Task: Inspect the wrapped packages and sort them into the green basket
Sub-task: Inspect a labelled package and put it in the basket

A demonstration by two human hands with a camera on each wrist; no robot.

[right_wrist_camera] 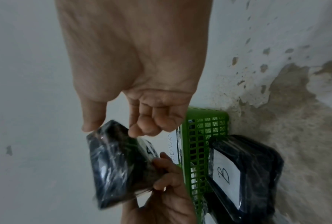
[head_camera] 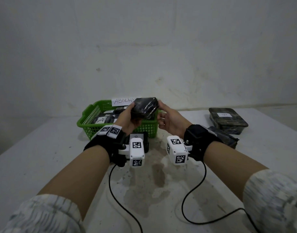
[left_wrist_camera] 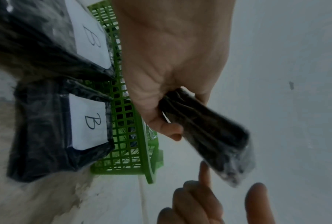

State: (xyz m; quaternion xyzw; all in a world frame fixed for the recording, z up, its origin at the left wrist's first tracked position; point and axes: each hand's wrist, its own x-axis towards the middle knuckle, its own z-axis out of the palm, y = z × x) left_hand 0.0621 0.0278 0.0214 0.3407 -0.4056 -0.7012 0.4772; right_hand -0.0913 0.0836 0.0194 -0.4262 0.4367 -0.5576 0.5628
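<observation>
Above the green basket [head_camera: 87,121] I hold up a black package wrapped in clear film [head_camera: 145,107]. My left hand [head_camera: 131,115] grips its left end, fingers curled round it [left_wrist_camera: 209,136]. At the package's right corner, my right hand [head_camera: 161,111] pinches it between thumb and forefinger [right_wrist_camera: 115,163]. The basket holds several dark wrapped packages, one labelled A [head_camera: 102,120]. A paper sign [head_camera: 123,101] stands at its back rim.
Two black packages labelled B [left_wrist_camera: 46,128] [left_wrist_camera: 36,45] lie against the basket's near wall, under my left wrist. At the table's right are a flat wrapped box with a white label [head_camera: 228,120] and another dark package [head_camera: 225,137]. A wall rises behind the table.
</observation>
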